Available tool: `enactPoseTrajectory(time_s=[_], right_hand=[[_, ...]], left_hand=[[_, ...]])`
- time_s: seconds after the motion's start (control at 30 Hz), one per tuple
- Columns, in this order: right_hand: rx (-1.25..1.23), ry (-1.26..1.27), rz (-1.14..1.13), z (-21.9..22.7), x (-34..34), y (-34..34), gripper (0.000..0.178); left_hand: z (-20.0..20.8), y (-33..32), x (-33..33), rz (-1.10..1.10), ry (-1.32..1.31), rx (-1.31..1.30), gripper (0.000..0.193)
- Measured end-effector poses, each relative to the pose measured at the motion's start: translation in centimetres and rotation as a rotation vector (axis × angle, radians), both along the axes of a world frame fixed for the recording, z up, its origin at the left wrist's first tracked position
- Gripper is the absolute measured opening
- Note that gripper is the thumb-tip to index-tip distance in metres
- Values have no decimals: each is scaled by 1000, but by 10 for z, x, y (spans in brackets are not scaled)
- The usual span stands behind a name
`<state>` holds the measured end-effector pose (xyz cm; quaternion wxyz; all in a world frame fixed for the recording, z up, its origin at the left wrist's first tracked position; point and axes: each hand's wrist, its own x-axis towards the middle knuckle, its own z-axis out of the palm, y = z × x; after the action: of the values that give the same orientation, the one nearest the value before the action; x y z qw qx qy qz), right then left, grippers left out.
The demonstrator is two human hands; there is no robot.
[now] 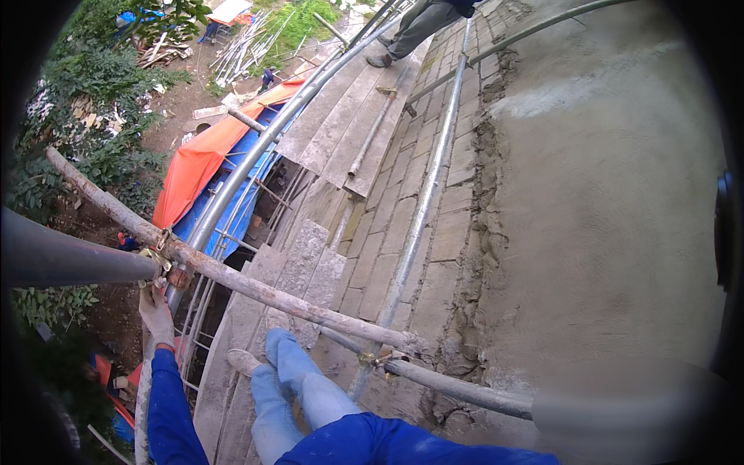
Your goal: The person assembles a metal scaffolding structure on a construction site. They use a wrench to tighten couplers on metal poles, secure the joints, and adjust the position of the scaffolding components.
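My left hand (157, 318), in a pale work glove with a reddish cuff, grips the curved metal scaffold pole (177, 297) just below a coupler (161, 256). At that coupler a rusty crossing tube (271, 293) meets the guard rail and a thick dark upright tube (77, 252). My right sleeve runs along the lower edge, and its hand does not show. At the lower right, a large smeared grey shape (635, 411) is too blurred to name. My feet stand on worn scaffold planks (263, 267).
Rightward rises a block wall (434, 291) with smooth grey render (597, 217). Another person's legs (418, 31) stand on farther planks (333, 132), where a loose tube (376, 136) lies. Far below are an orange and blue tarp (198, 167), trees (85, 85) and stacked timber (248, 46).
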<state>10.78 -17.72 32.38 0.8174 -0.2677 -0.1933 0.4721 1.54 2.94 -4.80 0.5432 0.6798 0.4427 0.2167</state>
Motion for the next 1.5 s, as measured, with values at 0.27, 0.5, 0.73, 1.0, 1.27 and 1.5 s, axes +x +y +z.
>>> enactPoseTrajectory(time_s=[0.27,0.5,0.73,1.0,1.27,1.5], right_hand=[[-131,-67,-108,13,-7,-17,17],[142,-465,-228,98,35,-61,24],[-865,-461,-374,-30,83,-105,32],[-1469,-1566,298,-227,103,-135,67],[-1480,-1573,607,-209,108,-119,53],[-1416,-1631,470,-223,107,-127,52]], left_hand=[[25,13,-13,5,130,209,24],[65,3,-10,3,165,229,16],[48,15,-5,1,216,-159,25],[7,12,-7,-24,4,73,27],[9,34,-16,-55,-1,-445,22],[5,30,-16,0,-151,-448,22]])
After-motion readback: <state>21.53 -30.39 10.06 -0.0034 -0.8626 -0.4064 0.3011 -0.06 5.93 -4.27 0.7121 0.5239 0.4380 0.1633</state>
